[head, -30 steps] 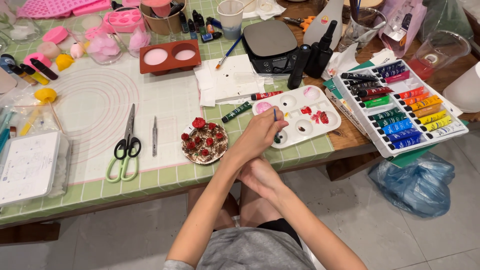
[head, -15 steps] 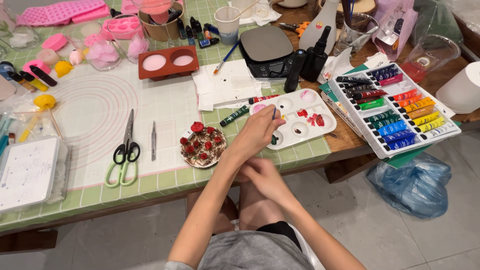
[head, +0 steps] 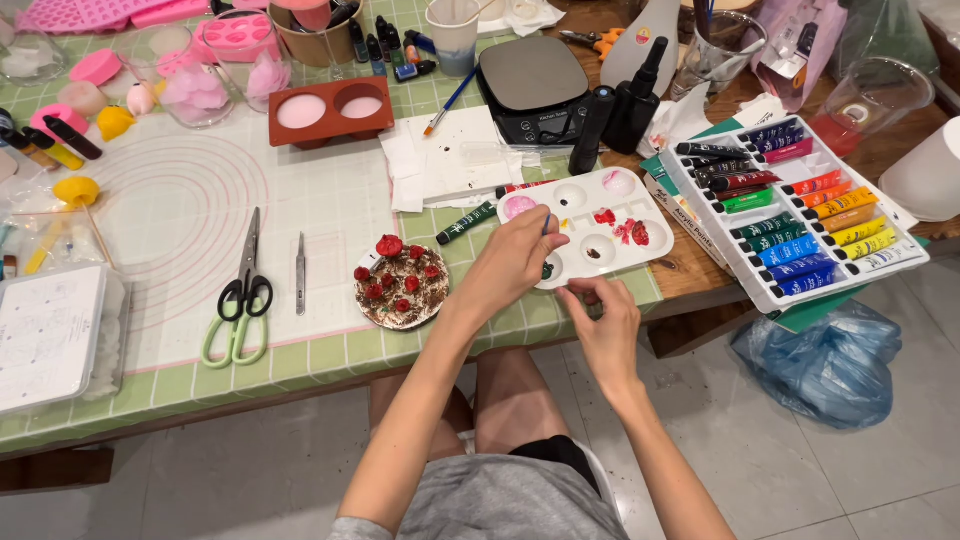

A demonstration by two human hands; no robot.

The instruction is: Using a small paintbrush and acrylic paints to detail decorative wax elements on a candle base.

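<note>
The right hand, nearest the body, pinches the near rim of the white plastic well palette, which overhangs the table's front edge; a slip there could, I judge, tip wet red paint off. Above the palette's left end the left hand grips a thin blue-handled brush, fingers clenched. Beyond the palette stands a black digital scale.

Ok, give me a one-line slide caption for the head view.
Left hand dips a brush into a white paint palette while the right hand steadies its edge, beside a small decorated cake.
</note>
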